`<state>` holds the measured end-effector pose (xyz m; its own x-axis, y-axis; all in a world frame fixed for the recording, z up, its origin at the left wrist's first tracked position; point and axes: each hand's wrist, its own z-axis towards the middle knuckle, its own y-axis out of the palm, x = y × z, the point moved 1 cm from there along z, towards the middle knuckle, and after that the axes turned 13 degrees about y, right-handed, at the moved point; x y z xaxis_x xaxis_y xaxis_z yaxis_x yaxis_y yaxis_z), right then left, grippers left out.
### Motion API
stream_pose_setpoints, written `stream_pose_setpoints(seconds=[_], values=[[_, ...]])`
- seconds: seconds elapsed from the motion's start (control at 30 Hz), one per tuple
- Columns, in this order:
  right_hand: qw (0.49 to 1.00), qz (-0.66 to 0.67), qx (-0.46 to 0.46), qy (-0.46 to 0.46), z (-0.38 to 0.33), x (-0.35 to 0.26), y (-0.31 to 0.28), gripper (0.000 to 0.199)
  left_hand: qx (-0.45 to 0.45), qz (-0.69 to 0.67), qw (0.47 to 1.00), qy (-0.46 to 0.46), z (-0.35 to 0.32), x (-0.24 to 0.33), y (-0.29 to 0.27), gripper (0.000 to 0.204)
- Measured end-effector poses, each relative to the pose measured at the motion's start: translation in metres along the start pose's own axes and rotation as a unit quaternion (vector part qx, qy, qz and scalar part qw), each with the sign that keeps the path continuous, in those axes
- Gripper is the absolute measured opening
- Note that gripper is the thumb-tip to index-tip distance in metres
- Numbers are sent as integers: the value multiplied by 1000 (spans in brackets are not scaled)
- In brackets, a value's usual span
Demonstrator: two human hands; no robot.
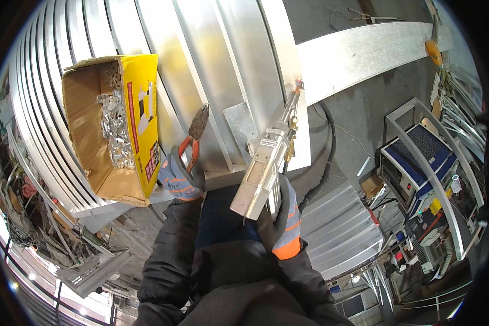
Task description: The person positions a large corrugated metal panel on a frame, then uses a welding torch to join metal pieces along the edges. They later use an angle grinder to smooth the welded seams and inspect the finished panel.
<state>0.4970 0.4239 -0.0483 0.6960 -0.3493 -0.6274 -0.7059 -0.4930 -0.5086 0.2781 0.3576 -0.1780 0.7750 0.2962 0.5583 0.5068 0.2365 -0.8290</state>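
Note:
My left hand (180,178), in a grey and orange work glove, is closed around the red handles of a pair of pliers (198,127). The dark jaws point away from me over a ribbed silver metal panel (174,60). My right hand (289,220), gloved alike, grips a boxy metal handheld welding gun (262,176) from its right side. The gun's slim nozzle reaches the panel's right border, where a small reddish spot shows at the tip. Left of the pliers, a yellow cardboard box (140,125) lies with its opening facing left, holding many small metal pieces (116,133).
A small flat metal plate (240,126) lies on the panel near the gun. A wide metal strip (364,57) extends right from the panel. A dark hose (326,171) runs along the floor. Blue and white equipment (421,155) stands behind a metal frame (445,201) at right.

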Motion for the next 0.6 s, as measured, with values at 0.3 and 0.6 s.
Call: stream_pose_setpoints(seconds=[0.3,0.6], values=[[1000,24,-2,-2,10,-4,4,61,-20,44,999,14,4,4,-5,44],[999,52,11,10,13,-10,5,55,-24,49,998,-13,-3,-4,3,48]])
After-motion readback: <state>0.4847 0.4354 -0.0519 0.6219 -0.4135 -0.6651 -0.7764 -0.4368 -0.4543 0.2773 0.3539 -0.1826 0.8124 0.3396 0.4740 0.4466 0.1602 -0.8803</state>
